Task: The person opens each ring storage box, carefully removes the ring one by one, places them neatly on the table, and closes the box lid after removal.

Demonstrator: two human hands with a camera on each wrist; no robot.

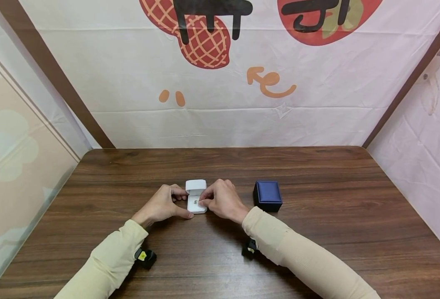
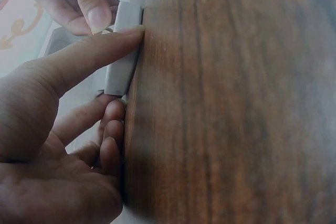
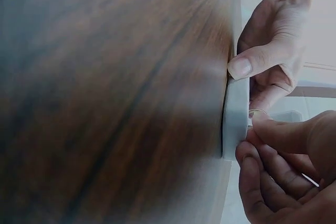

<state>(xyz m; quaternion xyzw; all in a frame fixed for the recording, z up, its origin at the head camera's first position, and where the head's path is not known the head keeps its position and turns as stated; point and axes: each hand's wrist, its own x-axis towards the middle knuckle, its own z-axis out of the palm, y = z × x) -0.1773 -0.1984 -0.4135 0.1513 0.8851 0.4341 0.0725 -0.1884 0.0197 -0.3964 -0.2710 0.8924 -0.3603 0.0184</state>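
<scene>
A small white ring box stands with its lid raised on the wooden table. My left hand holds it from the left, thumb at the front edge and fingers along the side and back. At the white cushion, the thumb and forefinger of my right hand pinch a thin ring. Part of the ring is hidden by those fingertips. In the left wrist view, the left thumb lies across the box's base, with the right fingertips close above it.
A closed dark blue box sits to the right of my right hand. The brown table reaches back to a printed white curtain. Both wrists carry small black devices; the left device hangs just over the tabletop.
</scene>
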